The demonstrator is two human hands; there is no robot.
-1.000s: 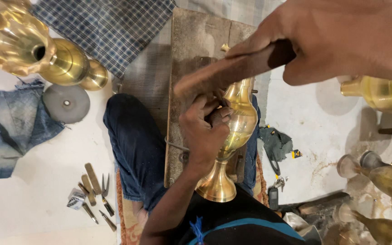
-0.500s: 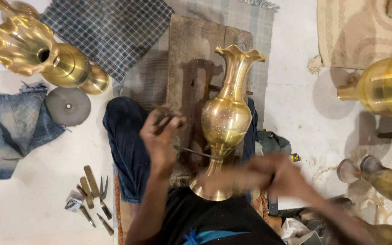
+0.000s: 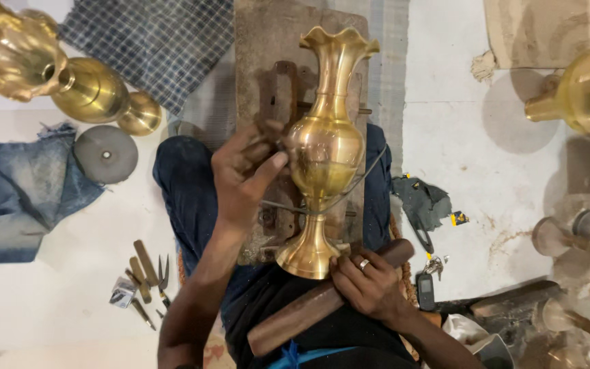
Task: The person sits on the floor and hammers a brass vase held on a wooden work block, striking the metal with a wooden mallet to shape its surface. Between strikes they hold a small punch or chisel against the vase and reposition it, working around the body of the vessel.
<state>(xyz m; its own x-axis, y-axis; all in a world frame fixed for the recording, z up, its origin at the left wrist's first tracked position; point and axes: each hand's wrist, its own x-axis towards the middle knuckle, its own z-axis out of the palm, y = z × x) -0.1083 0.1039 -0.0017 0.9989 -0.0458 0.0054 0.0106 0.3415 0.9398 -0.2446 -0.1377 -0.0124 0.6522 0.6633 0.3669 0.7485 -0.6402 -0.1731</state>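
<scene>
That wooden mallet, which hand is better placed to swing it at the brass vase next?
Probably the right. The right hand already grips the wooden mallet beside the brass vase foot. The left hand is busy pressing a small tool against the vase body, so it looks poorly placed to swing.

A pale, off-white floor fills the view, scuffed and stained brownish toward the right, under even light with soft shadows. A blue-and-white checked cloth lies at the top left, a grey-striped mat at top centre with a worn brown wooden board on it, and a beige woven mat with a frayed corner at the top right. At the left edge lies a faded blue denim rag beside a round grey disc.
</scene>
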